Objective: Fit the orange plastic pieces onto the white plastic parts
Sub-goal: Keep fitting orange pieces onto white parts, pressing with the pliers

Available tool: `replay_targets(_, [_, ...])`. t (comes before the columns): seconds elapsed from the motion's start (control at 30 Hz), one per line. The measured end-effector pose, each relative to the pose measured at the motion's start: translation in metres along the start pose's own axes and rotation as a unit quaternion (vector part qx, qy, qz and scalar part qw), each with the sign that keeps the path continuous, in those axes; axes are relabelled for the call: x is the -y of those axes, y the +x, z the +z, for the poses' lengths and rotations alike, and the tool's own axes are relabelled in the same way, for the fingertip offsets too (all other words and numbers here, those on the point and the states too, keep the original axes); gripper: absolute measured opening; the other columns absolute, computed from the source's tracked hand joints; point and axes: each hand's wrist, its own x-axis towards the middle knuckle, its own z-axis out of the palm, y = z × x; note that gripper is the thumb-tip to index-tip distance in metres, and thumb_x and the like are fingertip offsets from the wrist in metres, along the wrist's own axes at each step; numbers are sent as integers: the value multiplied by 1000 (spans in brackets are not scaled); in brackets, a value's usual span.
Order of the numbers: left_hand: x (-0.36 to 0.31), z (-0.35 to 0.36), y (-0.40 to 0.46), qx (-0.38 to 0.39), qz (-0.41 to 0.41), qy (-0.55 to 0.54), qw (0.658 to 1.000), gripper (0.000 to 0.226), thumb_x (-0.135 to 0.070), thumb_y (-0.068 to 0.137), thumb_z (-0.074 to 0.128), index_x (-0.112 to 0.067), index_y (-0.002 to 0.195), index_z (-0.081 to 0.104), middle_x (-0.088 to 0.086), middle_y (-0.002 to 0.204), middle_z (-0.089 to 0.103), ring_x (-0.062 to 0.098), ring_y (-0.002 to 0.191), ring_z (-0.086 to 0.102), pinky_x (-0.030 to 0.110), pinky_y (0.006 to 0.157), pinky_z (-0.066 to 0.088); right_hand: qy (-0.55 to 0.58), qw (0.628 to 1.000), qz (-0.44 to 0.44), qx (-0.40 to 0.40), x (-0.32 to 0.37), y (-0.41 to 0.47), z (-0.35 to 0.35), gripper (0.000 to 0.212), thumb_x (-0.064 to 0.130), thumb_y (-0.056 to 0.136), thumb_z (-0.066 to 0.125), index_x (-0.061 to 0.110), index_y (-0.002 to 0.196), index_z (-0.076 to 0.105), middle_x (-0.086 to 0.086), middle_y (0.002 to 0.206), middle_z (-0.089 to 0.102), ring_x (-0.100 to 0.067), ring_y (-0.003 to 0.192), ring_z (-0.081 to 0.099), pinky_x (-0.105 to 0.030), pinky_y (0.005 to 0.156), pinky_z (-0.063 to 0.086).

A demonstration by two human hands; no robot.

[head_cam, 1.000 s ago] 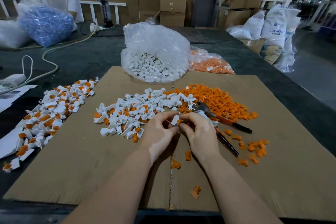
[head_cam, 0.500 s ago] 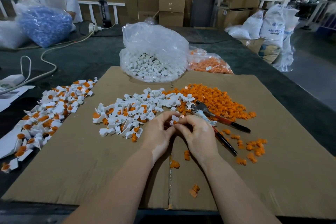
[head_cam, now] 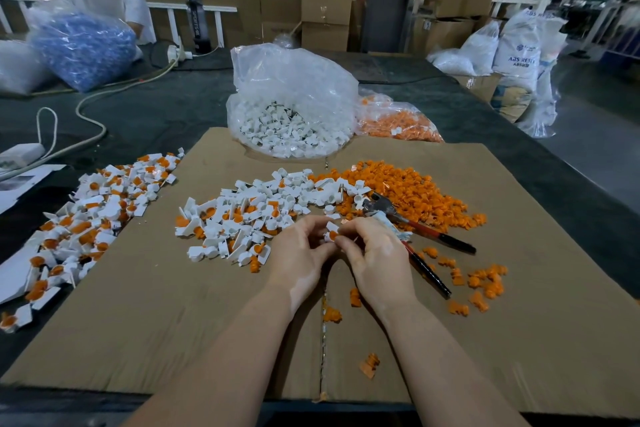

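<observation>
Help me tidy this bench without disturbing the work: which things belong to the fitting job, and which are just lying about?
Job:
left hand and right hand, pinching a white part with an orange piece in it
loose white parts
orange pile
fitted pile
white bag
orange bag

Lying about:
pliers
blue bag
cable
bottle

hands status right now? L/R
Left hand: pinching the white part with an orange piece in it.
Right hand: pinching the same part.
</observation>
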Motion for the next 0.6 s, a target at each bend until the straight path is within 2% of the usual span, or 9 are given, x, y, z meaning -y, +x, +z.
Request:
replay_targets(0.13, [-1, 0, -2, 3, -4, -9, 1000, 33, -19, 78, 74, -22, 108, 61, -9, 88, 61, -2, 80, 55, 0, 67, 39, 11, 1000, -12, 18, 0, 1, 0, 7, 2, 82, 64, 9, 83, 65, 1, 84, 61, -14, 84, 56, -26, 74, 47])
replay_targets(0.23, [-2, 0, -4, 5, 9, 12, 1000, 30, -23, 77, 74, -27, 104, 61, -11, 87, 59, -3, 80, 53, -1, 66, 38, 16, 999, -14, 31, 0, 1, -1, 11, -1, 83, 61, 9, 80, 62, 2, 82, 59, -13, 83, 53, -29, 73, 47])
replay_targets(0.4, [-6, 1, -5, 8, 11, 1, 1000, 26, -14, 77, 73, -27, 94, 58, -7, 79, 58, 2, 72, 52, 3, 62, 39, -12, 998, -39, 52, 1, 2, -1, 14, -2, 84, 58, 10, 80, 62, 0, 85, 59, -20, 84, 50, -38, 70, 46])
replay_targets(0.47, [-6, 1, -4, 0, 2, -17, 1000, 26, -10, 77, 73, -25, 92, 58, -4, 79, 59, 6, 73, 53, 5, 62, 40, -2, 998, -42, 40, 1, 1, -1, 12, 0, 85, 59, 11, 82, 65, 1, 86, 61, -19, 85, 52, -35, 73, 47])
replay_targets(0.57, [-6, 1, -3, -17, -24, -80, 996, 29, -3, 75, 73, -21, 91, 57, -2, 80, 61, 3, 75, 55, 5, 65, 42, 39, 999, -7, -17, 2, -1, -1, 17, -1, 85, 60, 11, 93, 68, 3, 90, 62, -13, 91, 55, -18, 82, 43])
replay_targets(0.6, [-6, 1, -3, -19, -29, -92, 995, 30, -1, 74, 74, -20, 91, 57, -1, 80, 61, 2, 74, 55, 5, 65, 43, 42, 999, 6, -33, 0, -1, -1, 19, -3, 84, 60, 10, 96, 68, 2, 92, 62, -12, 93, 55, -16, 83, 42])
